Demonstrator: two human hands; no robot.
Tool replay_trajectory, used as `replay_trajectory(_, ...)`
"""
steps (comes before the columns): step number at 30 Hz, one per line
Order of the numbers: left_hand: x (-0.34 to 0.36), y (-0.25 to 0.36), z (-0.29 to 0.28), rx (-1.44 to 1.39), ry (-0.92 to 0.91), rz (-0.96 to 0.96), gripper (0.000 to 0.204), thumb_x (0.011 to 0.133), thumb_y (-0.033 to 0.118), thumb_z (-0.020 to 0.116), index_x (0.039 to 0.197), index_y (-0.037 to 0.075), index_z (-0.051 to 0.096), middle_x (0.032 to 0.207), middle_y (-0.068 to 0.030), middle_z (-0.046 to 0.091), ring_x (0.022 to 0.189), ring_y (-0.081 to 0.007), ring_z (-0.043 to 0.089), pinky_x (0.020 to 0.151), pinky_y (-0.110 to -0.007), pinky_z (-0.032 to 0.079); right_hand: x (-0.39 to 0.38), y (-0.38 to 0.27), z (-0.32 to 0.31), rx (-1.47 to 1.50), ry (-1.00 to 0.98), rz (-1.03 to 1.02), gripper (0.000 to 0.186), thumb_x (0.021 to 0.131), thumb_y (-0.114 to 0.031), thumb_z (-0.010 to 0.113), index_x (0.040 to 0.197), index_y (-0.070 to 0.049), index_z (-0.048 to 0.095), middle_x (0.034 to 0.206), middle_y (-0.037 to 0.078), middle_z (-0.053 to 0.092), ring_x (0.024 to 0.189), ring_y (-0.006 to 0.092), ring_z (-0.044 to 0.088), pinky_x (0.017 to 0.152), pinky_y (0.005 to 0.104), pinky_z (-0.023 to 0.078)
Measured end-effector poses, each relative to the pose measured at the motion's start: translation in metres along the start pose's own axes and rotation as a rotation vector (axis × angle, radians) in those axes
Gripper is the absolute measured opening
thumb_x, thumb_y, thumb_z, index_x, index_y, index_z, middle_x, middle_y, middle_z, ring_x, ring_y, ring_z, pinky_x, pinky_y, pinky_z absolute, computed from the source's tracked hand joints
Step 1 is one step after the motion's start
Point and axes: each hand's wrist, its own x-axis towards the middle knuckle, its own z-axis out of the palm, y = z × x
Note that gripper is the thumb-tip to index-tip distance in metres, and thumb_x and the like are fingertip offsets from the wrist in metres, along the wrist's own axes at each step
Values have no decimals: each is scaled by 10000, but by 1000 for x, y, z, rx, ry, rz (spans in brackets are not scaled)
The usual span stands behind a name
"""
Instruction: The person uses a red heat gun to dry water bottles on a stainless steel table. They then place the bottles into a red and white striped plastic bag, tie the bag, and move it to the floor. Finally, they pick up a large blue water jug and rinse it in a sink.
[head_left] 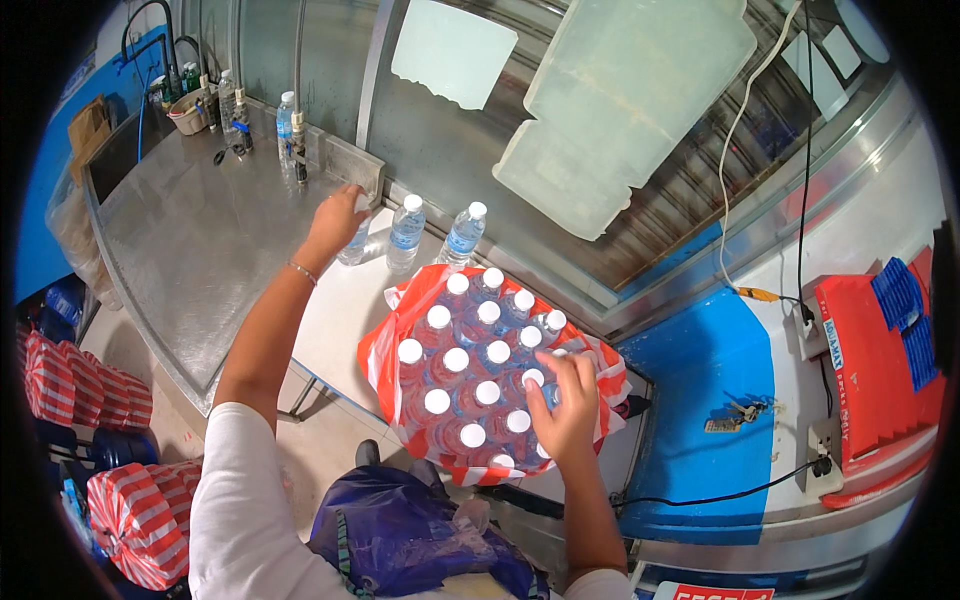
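My left hand (338, 222) is closed around the top of a clear plastic water bottle (352, 247), upright at the far edge of the white table (335, 335). Beside it, to the right, stand another water bottle (406, 235) and a third bottle (463, 232), both with white caps. A red-and-white striped plastic bag (377, 352) sits nearer me, its mouth spread around several upright capped bottles. Over the bag's right side is my right hand (568, 408), thumb and fingers apart, close to a white bottle cap (533, 378). It holds nothing that I can see.
A steel counter (190, 230) is at left, with taps and a bottle (285, 118) behind. Striped bags (140, 520) lie on the lower left. A glass panel (450, 150) rises behind the table. At right are a blue-and-white wall, keys (745, 412), a socket (824, 455) and cables.
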Motion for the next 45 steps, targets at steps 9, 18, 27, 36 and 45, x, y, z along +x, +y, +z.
replay_trajectory(9, -55, 159, -112, -484, 228, 483, 412, 803, 176, 733, 1149, 28, 566, 982, -135, 633, 874, -306, 629, 771, -374, 501, 148, -48, 63, 246, 106, -335, 739, 694, -164, 788, 1340, -48, 449, 1344, 199, 471, 1248, 411, 445, 990, 489, 408)
replay_trajectory(18, -110, 137, -26, -318, -252, 358, 438, 725, 254, 779, 1093, 62, 640, 1072, -139, 571, 1043, -339, 520, 928, -481, 422, 122, 5, 67, 1024, 555, 120, 456, 879, -57, 639, 1259, -32, 388, 1103, 133, 560, 976, 248, 607, 835, 385, 543)
replay_trajectory(27, -86, 101, -32, -49, -340, 277, 317, 684, 240, 779, 937, 58, 722, 959, -139, 586, 1047, -340, 504, 1037, -631, 310, 76, 35, 105, 451, -195, 159, 591, 744, -114, 799, 1221, -62, 454, 1058, 69, 578, 1018, 158, 566, 865, 331, 486)
replay_trajectory(36, -94, 106, -29, -43, -329, 328, 327, 671, 227, 787, 956, 79, 723, 966, -122, 585, 1083, -339, 500, 1048, -648, 296, 113, 6, 79, 255, -531, 103, 505, 667, -253, 828, 1042, -68, 545, 931, 137, 641, 972, 366, 590, 860, 459, 433)
replay_trajectory(45, -92, 106, -31, -221, -407, 304, 348, 662, 235, 797, 966, 83, 723, 916, -94, 636, 1055, -322, 518, 1019, -527, 365, 99, 12, 90, -345, -403, -52, 352, 685, -314, 809, 921, -77, 701, 1072, 146, 552, 1086, 338, 487, 873, 494, 364)
